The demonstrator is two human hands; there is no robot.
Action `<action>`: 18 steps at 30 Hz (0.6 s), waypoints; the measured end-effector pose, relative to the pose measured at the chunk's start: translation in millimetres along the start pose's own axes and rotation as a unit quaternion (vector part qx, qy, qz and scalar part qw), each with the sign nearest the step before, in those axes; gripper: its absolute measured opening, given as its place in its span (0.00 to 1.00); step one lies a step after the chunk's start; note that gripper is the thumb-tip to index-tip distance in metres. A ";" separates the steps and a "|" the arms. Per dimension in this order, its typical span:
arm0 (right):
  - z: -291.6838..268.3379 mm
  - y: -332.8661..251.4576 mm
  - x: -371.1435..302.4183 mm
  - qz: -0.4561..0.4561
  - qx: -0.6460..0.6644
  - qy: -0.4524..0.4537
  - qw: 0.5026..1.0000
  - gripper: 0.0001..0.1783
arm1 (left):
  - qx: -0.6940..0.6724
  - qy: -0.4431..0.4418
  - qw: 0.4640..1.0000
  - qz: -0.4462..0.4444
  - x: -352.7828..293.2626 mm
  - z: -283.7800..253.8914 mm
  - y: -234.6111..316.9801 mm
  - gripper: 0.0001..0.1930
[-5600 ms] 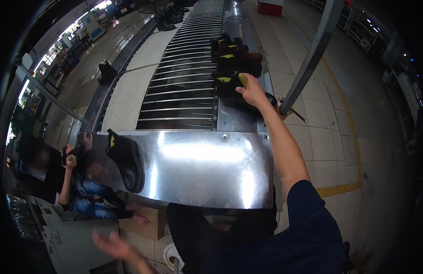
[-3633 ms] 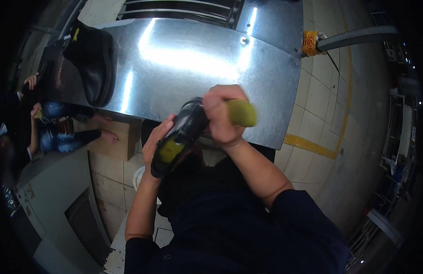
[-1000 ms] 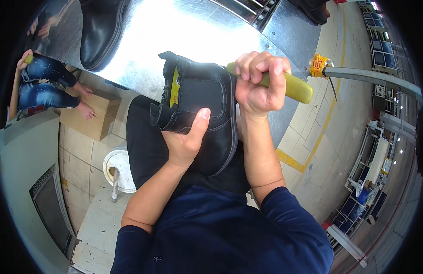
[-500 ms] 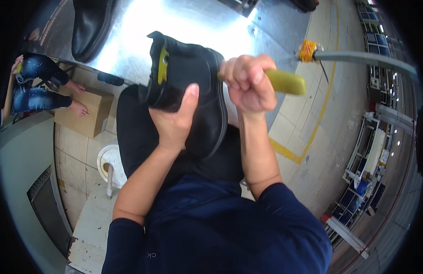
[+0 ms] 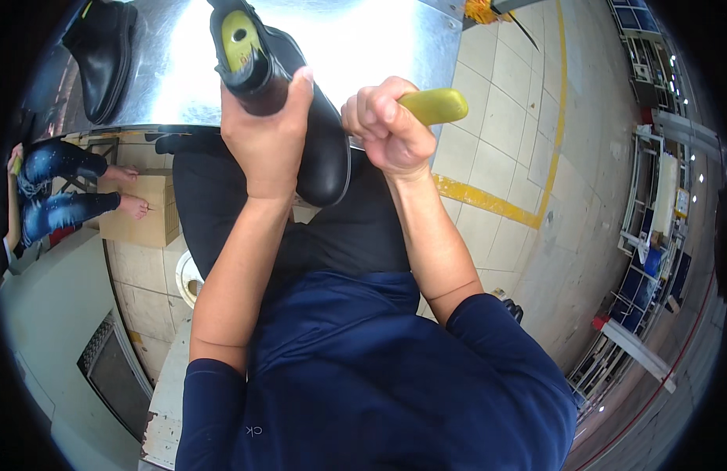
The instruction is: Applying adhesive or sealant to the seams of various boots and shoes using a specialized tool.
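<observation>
A black leather boot [image 5: 326, 157] is tilted over my lap at the table's edge, its toe toward me. Inside its opening shows a yellow-green insert [image 5: 239, 43] with a round hole. My left hand [image 5: 261, 153] is wrapped round the boot's ankle, thumb on the near side. Beside the sole edge, my right hand [image 5: 391, 133] is closed round a tool with a yellow-green handle [image 5: 440, 106], whose butt sticks out to the right. The tool's working end is hidden by my fingers and the boot, so its kind cannot be made out.
Another black boot [image 5: 104, 67] stands on the shiny metal table [image 5: 379, 47] at the far left. An orange-wrapped part [image 5: 482, 11] sits by the table's right corner. At left, a person in jeans [image 5: 69, 204] has hands near a cardboard box [image 5: 140, 210]. A white round container [image 5: 187, 276] is beside my left leg.
The boot and both hands have shifted left and away from me in the picture. The boot has turned, so more of its opening shows. Both grips are kept.
</observation>
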State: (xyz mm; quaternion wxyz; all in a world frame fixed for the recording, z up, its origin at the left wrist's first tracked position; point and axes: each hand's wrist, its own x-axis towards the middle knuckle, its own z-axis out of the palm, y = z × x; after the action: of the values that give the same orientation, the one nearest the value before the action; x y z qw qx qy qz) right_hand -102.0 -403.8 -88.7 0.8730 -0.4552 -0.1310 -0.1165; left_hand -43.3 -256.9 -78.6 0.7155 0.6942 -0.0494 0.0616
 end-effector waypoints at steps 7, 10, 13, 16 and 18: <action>8.7 -9.4 -57.1 -0.034 0.064 0.134 0.988 0.18 | 0.002 0.034 0.998 0.059 14.5 33.5 -5.5 0.52; 24.9 -8.9 -73.4 -0.015 0.133 0.170 0.976 0.17 | -0.004 0.031 0.998 0.054 16.0 35.6 -9.4 0.55; 24.3 -22.5 -84.4 -0.011 0.117 0.266 0.957 0.16 | -0.141 -0.030 0.982 0.122 22.7 25.1 -14.5 0.44; 13.3 -30.0 -100.1 0.040 0.065 0.327 0.942 0.15 | -0.178 -0.140 0.972 0.060 71.7 -14.9 -32.2 0.38; 21.0 -30.9 -103.8 0.131 0.000 0.332 0.934 0.15 | -0.144 -0.237 0.959 0.060 104.5 -50.3 -52.2 0.40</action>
State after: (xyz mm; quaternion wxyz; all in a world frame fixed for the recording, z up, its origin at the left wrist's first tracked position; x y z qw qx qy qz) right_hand -212.0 -395.1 -88.3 0.8741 -0.4041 0.2269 -0.1453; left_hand 67.3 -206.1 -115.4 0.7706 0.5741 -0.2677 -0.0697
